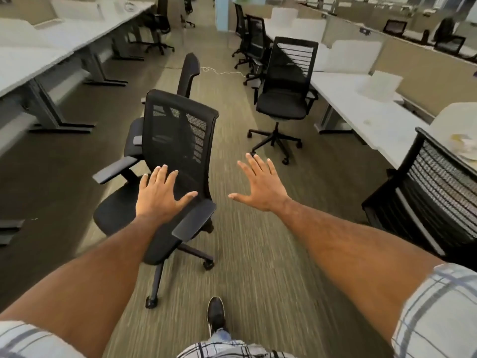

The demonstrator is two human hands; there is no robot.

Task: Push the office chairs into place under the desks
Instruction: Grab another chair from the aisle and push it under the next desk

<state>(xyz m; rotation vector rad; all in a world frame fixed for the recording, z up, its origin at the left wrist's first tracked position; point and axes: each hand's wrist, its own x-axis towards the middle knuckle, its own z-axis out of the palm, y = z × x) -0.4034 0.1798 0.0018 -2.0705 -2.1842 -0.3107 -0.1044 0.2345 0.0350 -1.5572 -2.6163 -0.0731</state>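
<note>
A black mesh-backed office chair point(178, 133) stands in the aisle just ahead of me, its seat turned toward the left desks point(31, 65). My left hand point(160, 195) hovers spread and flat in front of its backrest and right armrest; whether it touches the chair is unclear. My right hand point(260, 184) is spread open over bare carpet to the chair's right, holding nothing. A second black chair point(286, 83) stands out from the right desks point(361, 120). Behind the near chair, a third chair point(189, 73) shows edge-on.
Another mesh chair point(433, 192) sits at the right edge by a desk. More chairs point(251, 40) line the far right desks and one point(160, 24) the far left. A white cable point(219, 71) lies on the carpet. My shoe point(215, 313) is at the bottom centre.
</note>
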